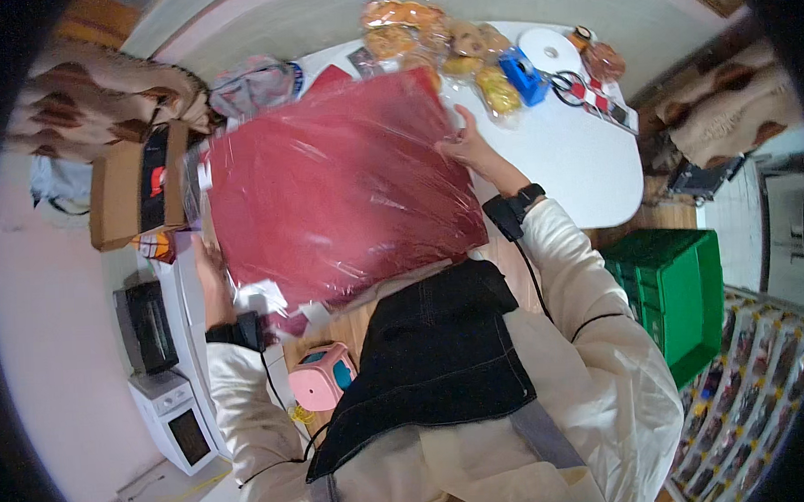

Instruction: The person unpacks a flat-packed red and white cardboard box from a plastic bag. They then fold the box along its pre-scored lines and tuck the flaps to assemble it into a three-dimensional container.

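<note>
Clothing: dark denim cloth (425, 358) across the lap, with cream sleeves (578, 275) on both arms.
Right hand (480, 153): partly closed, thumb and fingers apart around the package's right edge, gripping it.
Left hand (211, 282): half-curled at the package's left edge, holding it; some of its fingers are hidden.
Wrists: black straps (505, 216) with thin cables on both.
Red package (341, 191): folded red cloth in clear, shiny plastic, held up tilted between both hands, in front of the surface's left part.
White surface (596, 175): beyond the package, its right end rounded.
On it: bagged bread (403, 18), a blue tape dispenser (526, 77), a white disc (546, 45) and scissors (567, 95) near each other.
Left side: open cardboard box (113, 205) near the package, white microwave (184, 431) lower down.
Right side: green crate (696, 301) beside the right sleeve.
Below: pink stool (314, 388) on the floor.
</note>
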Motion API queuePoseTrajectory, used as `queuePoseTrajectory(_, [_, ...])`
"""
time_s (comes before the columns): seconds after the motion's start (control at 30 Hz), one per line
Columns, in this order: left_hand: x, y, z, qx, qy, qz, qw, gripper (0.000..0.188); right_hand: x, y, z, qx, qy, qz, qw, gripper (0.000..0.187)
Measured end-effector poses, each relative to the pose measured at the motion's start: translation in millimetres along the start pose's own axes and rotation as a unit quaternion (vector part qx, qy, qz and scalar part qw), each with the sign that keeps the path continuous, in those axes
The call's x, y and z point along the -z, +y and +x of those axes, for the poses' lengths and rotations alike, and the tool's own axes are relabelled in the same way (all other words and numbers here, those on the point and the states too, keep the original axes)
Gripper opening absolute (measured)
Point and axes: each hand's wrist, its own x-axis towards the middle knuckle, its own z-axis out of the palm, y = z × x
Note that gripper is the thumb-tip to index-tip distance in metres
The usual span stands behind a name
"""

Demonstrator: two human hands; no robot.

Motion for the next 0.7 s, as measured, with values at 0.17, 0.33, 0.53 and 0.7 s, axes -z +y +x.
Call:
queuePoseTrajectory(0.17, [28.8, -45.4, -30.6, -0.009, -0.119, 0.264, 0.957, 0.049, 17.0, 48.3, -47.2, -0.014, -0.158, -0.33, 0.931, 0.053])
queuePoseTrajectory(0.33, [57.4, -65.2, -14.0, 0.082, -0.128, 0.19, 0.97, 0.038, 39.3, 81.5, -106.1, -0.085, -0.165, -0.099, 0.978, 0.04])
queuePoseTrajectory(0.53, [65.8, -67.2, -18.3, 0.065, -0.141, 0.251, 0.956, 0.036, 31.9, 122.5, -136.0, 0.086, -0.008, -0.097, 0.991, 0.016])
queuePoseTrajectory(0.7, [76.1, -81.0, -10.7, 0.042, -0.134, 0.262, 0.955, 0.034, 31.7, 91.5, -135.6, -0.031, 0.059, 0.188, 0.98, 0.018])
